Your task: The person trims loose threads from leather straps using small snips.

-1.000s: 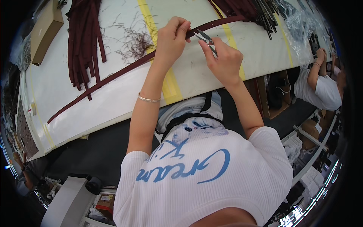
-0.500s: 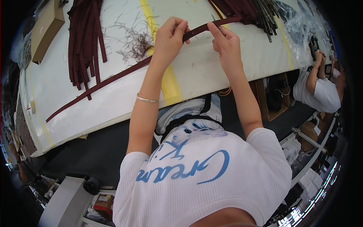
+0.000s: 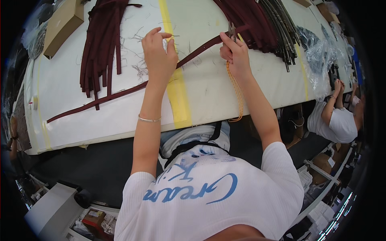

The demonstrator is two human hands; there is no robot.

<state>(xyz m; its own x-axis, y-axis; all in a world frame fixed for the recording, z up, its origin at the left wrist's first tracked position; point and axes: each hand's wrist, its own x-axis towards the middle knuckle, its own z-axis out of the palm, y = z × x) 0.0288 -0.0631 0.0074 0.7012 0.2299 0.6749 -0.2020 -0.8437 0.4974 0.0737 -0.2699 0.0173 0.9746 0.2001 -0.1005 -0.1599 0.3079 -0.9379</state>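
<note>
A long maroon fabric strip [image 3: 116, 95] lies slantwise across the white table [image 3: 72, 120]. My left hand [image 3: 159, 56] rests over its middle with the fingers curled past the strip among loose threads; whether they pinch anything I cannot tell. My right hand [image 3: 236, 56] sits at the strip's far right end and grips small metal snips [image 3: 232, 29]. An orange coiled cord [image 3: 238, 94] hangs from the snips over the table's front edge.
A bundle of maroon strips [image 3: 102, 44] lies far left, and more maroon and dark strips [image 3: 265, 24] far right. A cardboard box [image 3: 62, 25] sits at the back left, clear plastic [image 3: 317, 60] at the right. Another person in white [image 3: 333, 120] works to the right.
The strip, held up between both hands before, now lies flat on the table. My hands have moved apart, and the right hand holds the snips at the strip's end.
</note>
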